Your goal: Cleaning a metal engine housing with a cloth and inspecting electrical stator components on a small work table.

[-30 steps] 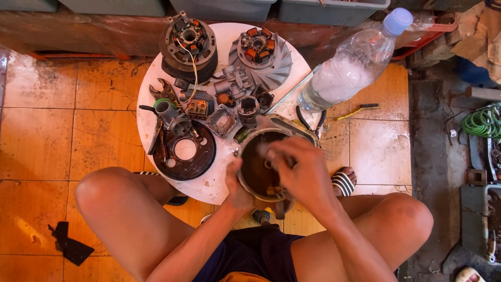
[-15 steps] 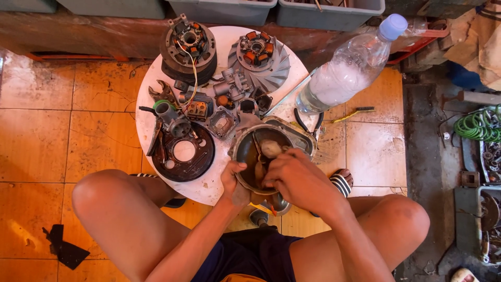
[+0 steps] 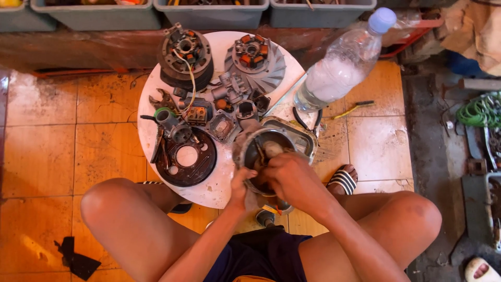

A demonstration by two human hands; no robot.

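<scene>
The left hand (image 3: 241,184) grips the near rim of a round dark metal housing (image 3: 269,156) at the near edge of the round white table (image 3: 216,188). The right hand (image 3: 292,177) reaches into the housing, fingers curled; what they hold is hidden. A clear plastic bottle (image 3: 339,65) stands beyond the housing.

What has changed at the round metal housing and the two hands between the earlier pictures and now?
The right hand slid back toward the near rim of the round metal housing, uncovering more of its dark inside. The left hand kept its grip on the near rim. The parts on the white round table and the plastic bottle stayed in place.
</scene>
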